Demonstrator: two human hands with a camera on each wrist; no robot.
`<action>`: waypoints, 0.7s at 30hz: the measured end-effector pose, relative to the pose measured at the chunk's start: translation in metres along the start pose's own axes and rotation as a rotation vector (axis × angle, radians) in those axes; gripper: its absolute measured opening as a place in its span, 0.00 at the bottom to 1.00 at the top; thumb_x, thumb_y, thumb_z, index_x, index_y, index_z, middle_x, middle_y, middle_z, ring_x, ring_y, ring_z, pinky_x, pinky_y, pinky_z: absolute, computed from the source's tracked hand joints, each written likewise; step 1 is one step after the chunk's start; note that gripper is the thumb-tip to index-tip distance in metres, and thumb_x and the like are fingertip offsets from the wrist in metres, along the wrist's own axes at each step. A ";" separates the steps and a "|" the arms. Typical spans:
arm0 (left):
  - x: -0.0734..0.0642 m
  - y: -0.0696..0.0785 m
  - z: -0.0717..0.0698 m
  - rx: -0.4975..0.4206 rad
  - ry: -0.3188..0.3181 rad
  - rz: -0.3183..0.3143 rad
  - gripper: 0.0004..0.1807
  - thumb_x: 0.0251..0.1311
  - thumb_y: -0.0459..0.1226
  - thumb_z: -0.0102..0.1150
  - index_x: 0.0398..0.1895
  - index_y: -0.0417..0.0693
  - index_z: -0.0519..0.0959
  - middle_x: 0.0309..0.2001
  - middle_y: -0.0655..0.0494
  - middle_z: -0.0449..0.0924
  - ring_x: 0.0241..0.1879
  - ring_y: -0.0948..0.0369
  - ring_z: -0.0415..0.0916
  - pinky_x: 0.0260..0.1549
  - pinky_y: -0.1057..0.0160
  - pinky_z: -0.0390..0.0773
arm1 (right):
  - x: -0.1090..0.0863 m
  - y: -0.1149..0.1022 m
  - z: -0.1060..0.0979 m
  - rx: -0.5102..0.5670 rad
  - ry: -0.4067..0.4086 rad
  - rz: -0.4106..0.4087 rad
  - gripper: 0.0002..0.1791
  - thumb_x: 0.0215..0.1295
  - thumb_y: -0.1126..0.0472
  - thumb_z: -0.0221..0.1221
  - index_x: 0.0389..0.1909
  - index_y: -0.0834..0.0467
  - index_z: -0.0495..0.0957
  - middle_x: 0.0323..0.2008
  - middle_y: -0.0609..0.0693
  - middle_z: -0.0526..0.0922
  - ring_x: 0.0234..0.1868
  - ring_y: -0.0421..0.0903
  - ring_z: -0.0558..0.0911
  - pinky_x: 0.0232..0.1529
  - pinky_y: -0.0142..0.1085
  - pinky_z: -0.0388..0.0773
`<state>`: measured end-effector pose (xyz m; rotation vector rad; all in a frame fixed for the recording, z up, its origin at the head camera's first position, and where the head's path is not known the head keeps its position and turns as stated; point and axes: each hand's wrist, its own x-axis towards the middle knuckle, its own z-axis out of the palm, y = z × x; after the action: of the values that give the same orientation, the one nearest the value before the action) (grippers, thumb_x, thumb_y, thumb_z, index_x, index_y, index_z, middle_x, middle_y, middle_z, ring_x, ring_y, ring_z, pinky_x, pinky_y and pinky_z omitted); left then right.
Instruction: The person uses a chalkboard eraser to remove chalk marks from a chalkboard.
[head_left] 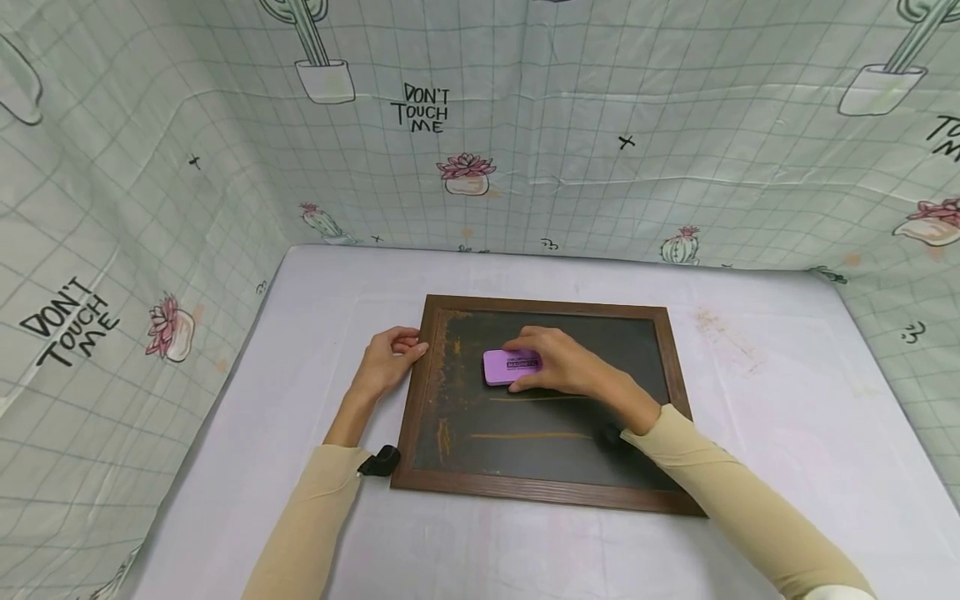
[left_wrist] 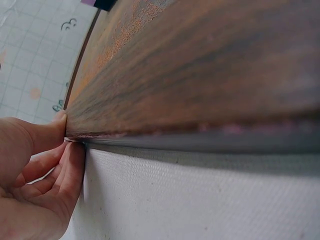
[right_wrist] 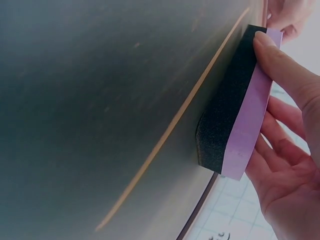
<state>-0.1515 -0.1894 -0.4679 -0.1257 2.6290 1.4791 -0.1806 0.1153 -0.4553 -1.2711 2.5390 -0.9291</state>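
A chalkboard (head_left: 558, 467) with a brown wooden frame lies flat on the table. My right hand (head_left: 558, 360) holds a purple eraser (head_left: 498, 367) marked "MAGNETIC" over the board's upper middle, thumb on one long side and fingers on the other. The right wrist view shows the eraser's black felt (right_wrist: 227, 107) facing the board, beside an orange chalk line (right_wrist: 175, 120). At the left side of the frame, my left hand (head_left: 386, 360) grips the edge. In the left wrist view its thumb (left_wrist: 42, 134) meets the wooden rim (left_wrist: 200, 85), fingers bent at the lower edge.
Two chalk lines cross the board's middle, and orange smears (head_left: 444, 437) mark its left part. Chalk dust (head_left: 727, 337) stains the white tablecloth (head_left: 787, 400) to the right. A patterned curtain (head_left: 540, 167) encloses the back and sides.
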 end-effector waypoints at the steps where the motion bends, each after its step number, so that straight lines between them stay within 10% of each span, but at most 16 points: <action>1: 0.000 0.000 0.000 0.002 0.000 0.001 0.21 0.71 0.34 0.62 0.61 0.28 0.77 0.48 0.38 0.80 0.47 0.48 0.77 0.44 0.61 0.74 | 0.001 -0.001 0.001 0.002 -0.001 -0.003 0.30 0.55 0.54 0.78 0.56 0.65 0.83 0.40 0.51 0.81 0.35 0.42 0.73 0.36 0.34 0.71; 21: 0.000 0.002 -0.001 0.013 -0.014 0.000 0.21 0.72 0.34 0.62 0.61 0.28 0.76 0.49 0.36 0.80 0.47 0.47 0.77 0.45 0.60 0.74 | 0.012 -0.014 0.006 0.003 -0.042 0.004 0.32 0.57 0.54 0.77 0.59 0.66 0.81 0.43 0.53 0.82 0.36 0.42 0.74 0.38 0.33 0.74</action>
<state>-0.1514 -0.1890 -0.4659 -0.1141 2.6272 1.4571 -0.1762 0.0974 -0.4497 -1.2711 2.5062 -0.8959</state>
